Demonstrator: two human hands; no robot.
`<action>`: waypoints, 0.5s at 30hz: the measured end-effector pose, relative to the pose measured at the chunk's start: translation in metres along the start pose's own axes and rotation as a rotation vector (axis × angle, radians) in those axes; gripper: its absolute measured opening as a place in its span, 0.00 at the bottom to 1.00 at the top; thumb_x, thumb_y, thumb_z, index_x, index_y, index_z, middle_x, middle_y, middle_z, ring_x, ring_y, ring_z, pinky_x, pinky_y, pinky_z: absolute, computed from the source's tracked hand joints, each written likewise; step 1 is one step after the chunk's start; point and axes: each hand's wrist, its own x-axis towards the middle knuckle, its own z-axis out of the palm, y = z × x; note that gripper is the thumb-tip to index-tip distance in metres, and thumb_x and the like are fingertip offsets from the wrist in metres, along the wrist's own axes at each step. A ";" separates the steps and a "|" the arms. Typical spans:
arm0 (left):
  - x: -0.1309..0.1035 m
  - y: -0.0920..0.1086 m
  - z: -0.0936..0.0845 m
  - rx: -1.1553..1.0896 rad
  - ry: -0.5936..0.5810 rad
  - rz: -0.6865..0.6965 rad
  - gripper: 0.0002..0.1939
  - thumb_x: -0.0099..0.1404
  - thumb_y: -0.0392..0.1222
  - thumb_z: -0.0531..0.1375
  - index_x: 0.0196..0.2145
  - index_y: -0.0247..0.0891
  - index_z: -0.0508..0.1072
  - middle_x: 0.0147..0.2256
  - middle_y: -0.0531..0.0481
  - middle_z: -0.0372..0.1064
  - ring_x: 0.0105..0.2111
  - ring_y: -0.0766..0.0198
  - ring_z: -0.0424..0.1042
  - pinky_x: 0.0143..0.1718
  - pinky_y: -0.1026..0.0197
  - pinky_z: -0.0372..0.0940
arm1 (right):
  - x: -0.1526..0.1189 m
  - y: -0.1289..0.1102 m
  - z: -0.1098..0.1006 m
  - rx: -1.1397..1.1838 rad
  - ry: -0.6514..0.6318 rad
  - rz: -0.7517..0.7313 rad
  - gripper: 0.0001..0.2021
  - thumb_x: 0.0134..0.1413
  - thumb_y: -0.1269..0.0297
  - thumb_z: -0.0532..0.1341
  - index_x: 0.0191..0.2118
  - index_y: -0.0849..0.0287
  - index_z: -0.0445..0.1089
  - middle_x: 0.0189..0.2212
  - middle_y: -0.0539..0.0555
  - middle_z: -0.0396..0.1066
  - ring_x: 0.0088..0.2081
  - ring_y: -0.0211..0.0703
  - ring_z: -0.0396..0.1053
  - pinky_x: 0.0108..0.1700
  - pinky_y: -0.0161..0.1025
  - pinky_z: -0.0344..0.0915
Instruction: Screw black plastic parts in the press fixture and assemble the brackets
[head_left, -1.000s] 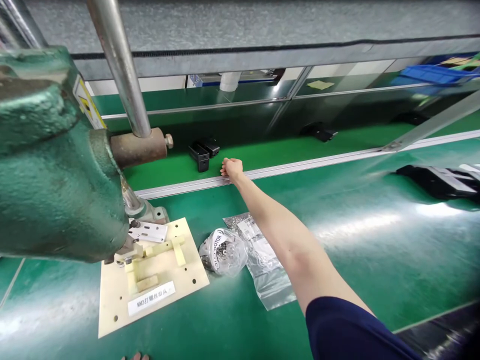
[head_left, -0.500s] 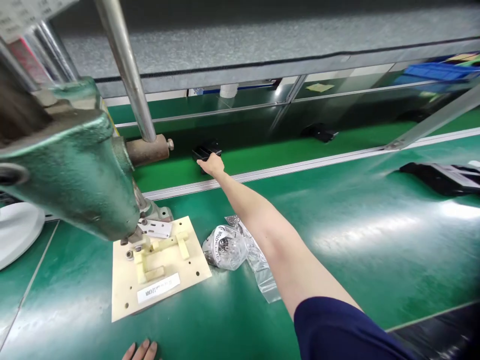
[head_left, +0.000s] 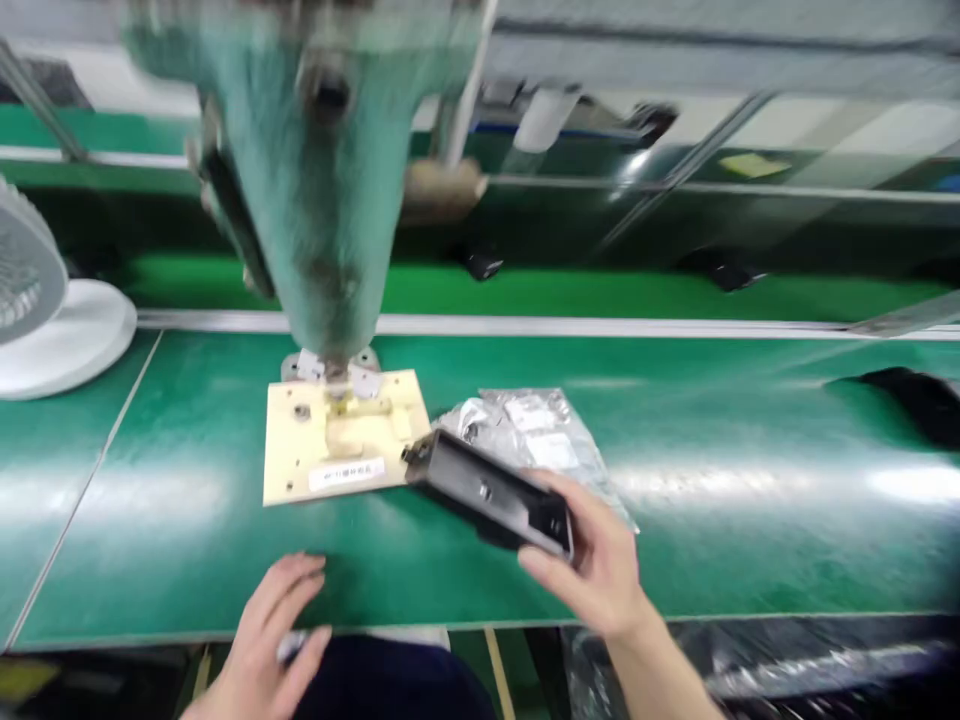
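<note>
My right hand [head_left: 592, 560] grips a long black plastic part [head_left: 487, 490] by its right end; the hollow side shows. The part's left end hangs near the right corner of a cream fixture plate [head_left: 300, 450] with a white label. Near the table's front edge is my left hand [head_left: 274, 635], its fingers curled apart, with a small greyish thing [head_left: 291, 646] between thumb and fingers, too blurred to name. The head of a green press [head_left: 322, 200] stands over the plate. Clear plastic bags [head_left: 559, 430] lie behind my right hand.
At the left stands a white fan on a round base [head_left: 82, 340]. Behind a metal rail [head_left: 600, 326], black parts [head_left: 727, 270] sit on a green belt [head_left: 637, 300]. Another black item [head_left: 915, 400] lies at the far right of the table.
My right hand has come back from the belt to the table's front with the black part in it. More of my left hand shows. The view has turned left.
</note>
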 end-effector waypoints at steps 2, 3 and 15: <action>0.005 0.009 -0.014 -0.198 0.024 -0.159 0.26 0.65 0.40 0.58 0.60 0.37 0.59 0.52 0.37 0.69 0.53 0.54 0.70 0.52 0.53 0.70 | -0.036 -0.020 0.018 0.012 -0.172 -0.087 0.24 0.52 0.55 0.63 0.54 0.57 0.64 0.43 0.59 0.73 0.42 0.52 0.74 0.43 0.44 0.70; 0.009 0.013 -0.019 -0.283 0.013 -0.195 0.30 0.64 0.43 0.60 0.62 0.38 0.56 0.53 0.36 0.67 0.54 0.52 0.69 0.53 0.51 0.69 | -0.047 -0.028 0.030 0.019 -0.239 -0.098 0.25 0.52 0.56 0.63 0.55 0.57 0.63 0.44 0.60 0.73 0.43 0.52 0.74 0.44 0.44 0.71; 0.032 0.006 -0.042 -0.029 -0.013 -0.088 0.26 0.64 0.37 0.61 0.58 0.38 0.61 0.46 0.38 0.66 0.47 0.54 0.69 0.47 0.52 0.71 | -0.048 -0.020 0.069 -0.086 -0.168 -0.198 0.25 0.56 0.71 0.62 0.59 0.57 0.60 0.50 0.62 0.68 0.45 0.48 0.72 0.45 0.46 0.73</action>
